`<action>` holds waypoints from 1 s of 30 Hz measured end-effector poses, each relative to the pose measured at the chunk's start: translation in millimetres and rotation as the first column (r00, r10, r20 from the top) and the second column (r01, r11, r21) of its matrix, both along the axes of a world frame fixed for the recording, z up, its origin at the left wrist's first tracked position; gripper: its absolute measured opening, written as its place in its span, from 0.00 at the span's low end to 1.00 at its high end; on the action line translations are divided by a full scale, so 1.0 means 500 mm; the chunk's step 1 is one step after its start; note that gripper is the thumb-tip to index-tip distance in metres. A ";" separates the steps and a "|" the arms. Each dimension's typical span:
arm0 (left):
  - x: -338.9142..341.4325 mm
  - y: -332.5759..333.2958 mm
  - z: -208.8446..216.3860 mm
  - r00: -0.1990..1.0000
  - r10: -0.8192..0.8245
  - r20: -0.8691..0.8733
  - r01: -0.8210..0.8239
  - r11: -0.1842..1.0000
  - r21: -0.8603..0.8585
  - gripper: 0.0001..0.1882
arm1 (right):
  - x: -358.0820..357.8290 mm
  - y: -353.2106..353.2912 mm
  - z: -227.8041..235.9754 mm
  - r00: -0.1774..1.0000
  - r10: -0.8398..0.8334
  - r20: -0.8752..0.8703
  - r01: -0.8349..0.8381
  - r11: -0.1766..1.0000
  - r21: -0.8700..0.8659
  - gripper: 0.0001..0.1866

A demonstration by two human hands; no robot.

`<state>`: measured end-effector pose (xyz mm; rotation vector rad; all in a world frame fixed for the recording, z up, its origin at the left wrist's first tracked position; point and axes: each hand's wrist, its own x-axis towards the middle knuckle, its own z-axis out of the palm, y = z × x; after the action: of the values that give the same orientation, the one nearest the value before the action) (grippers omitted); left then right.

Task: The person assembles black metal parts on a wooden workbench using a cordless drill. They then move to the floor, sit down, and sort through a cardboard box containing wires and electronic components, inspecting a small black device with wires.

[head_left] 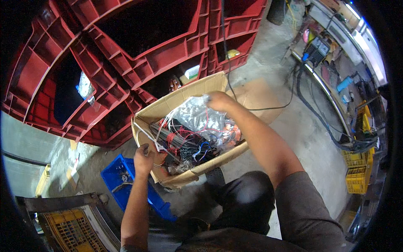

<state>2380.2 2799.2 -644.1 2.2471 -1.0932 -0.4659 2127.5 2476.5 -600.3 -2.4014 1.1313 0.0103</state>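
Observation:
A cardboard box (210, 161) stands open in front of me, tilted, filled with wires and plastic bags. My right hand (219, 102) is closed on the upper edge of a clear plastic bag (191, 111) at the box's far side. My left hand (144, 160) is at the box's left wall, its fingers curled at the rim; the exact contact is partly hidden. Inside lie a bundle of dark cables (171, 137) with a red tie, white wires (165, 122), a black plastic bag (193, 149) and a blue wire (204, 148). Orange pieces show through clear plastic on the right.
Red plastic crates (163, 56) are stacked beyond the box. A blue bin (112, 171) with small parts sits at left on the floor. A black cable (268, 108) runs rightward toward a cluttered workbench (321, 71). Yellow crates (357, 178) stand at the right, another (69, 229) at lower left.

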 end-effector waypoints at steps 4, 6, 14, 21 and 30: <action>-0.062 -0.012 0.008 0.946 -0.022 0.324 0.047 0.996 -0.069 0.31 | -0.092 0.018 -0.250 0.957 -0.109 -0.269 0.104 0.994 -0.035 0.47; -0.067 -0.022 0.013 0.922 0.024 0.387 0.000 0.998 -0.063 0.34 | -0.087 0.055 -0.272 0.934 -0.101 -0.342 0.119 0.992 0.031 0.58; -0.090 -0.051 -0.049 0.914 0.091 0.396 -0.093 0.996 -0.013 0.34 | -0.045 0.086 -0.278 0.915 -0.370 -0.161 0.394 0.905 0.157 0.56; -0.088 -0.054 -0.036 0.917 0.076 0.393 -0.105 0.993 0.054 0.29 | 0.077 0.011 -0.193 0.937 -0.280 0.210 0.266 0.960 0.091 0.18; -0.061 -0.031 -0.041 0.910 0.094 0.404 -0.111 0.994 0.018 0.21 | 0.170 0.003 -0.108 0.979 0.185 0.085 -0.200 0.948 0.249 0.26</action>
<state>2349.6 2783.6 -664.5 2.4897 -1.1607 0.0280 2212.5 2478.1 -654.4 -2.2525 0.8094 0.1394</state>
